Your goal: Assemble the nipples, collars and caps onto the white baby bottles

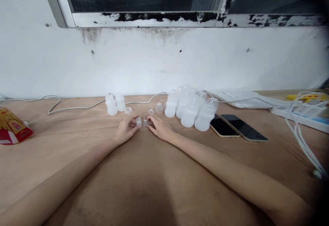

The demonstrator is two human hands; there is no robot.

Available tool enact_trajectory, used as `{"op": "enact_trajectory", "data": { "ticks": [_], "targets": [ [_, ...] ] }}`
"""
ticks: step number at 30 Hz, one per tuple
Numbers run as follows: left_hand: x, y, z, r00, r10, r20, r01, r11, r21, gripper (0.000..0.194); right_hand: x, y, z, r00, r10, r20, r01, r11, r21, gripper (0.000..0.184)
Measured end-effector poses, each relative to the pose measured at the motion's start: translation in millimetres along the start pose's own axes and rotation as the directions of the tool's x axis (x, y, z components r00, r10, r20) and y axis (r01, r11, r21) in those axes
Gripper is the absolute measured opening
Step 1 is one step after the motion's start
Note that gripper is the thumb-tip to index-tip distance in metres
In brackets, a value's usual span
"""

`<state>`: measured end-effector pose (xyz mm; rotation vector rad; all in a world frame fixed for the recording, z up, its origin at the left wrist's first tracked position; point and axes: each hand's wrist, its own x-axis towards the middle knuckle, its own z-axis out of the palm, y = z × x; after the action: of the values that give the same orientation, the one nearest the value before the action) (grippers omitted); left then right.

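Observation:
Between the fingers of my left hand (126,130) is a whitish screw ring (138,121), turned on its side. Facing it, a small gap away, a clear bottle nipple (145,123) is pinched in my right hand (159,128). Just beyond my hands a second ring (128,110), another nipple (151,111) and a clear dome cap (158,107) lie on the table. Two baby bottles without tops (111,104) stand behind my left hand. To the right of my right hand, several capped baby bottles (189,113) are grouped upright.
Two phones (244,127) lie right of the capped bottles. A red and yellow box (13,126) sits at the far left. White cables (298,130) trail over a power strip (303,118) at the right, near a plastic bag (241,99). A thin cable runs along the wall.

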<state>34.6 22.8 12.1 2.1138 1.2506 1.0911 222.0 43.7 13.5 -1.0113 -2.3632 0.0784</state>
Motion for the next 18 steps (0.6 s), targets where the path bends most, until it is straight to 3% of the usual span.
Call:
{"op": "enact_trajectory", "data": {
  "ticks": [2,4,9,14,18],
  "targets": [
    [1.3,-2.5,-0.1,1.000,-0.006,-0.017,0.003,0.989,-0.148,0.049,-0.5,-1.0,-0.6,1.000,-0.023,-0.007,0.023,1.000,-0.014,0.019],
    [2.1,-4.3,0.2,1.000,0.014,0.004,-0.013,0.983,-0.185,0.045,-0.7,-2.0,-0.8,0.999,-0.041,-0.003,0.041,0.999,-0.015,0.020],
    [2.3,-2.0,-1.0,0.990,0.080,0.119,-0.079,0.997,-0.016,0.040,-0.4,-3.4,-0.9,0.997,-0.078,0.021,0.078,0.997,0.028,0.018],
    [1.7,1.2,-3.4,0.997,0.069,0.032,-0.074,0.977,0.200,0.039,-0.2,-3.3,-1.7,0.997,-0.081,0.015,0.080,0.996,0.041,0.016],
    [1.1,0.7,-2.5,0.997,0.055,0.055,-0.063,0.986,0.154,0.037,-0.4,-3.8,-3.1,0.994,-0.086,-0.070,0.089,0.995,0.042,0.015]
  ]
}}
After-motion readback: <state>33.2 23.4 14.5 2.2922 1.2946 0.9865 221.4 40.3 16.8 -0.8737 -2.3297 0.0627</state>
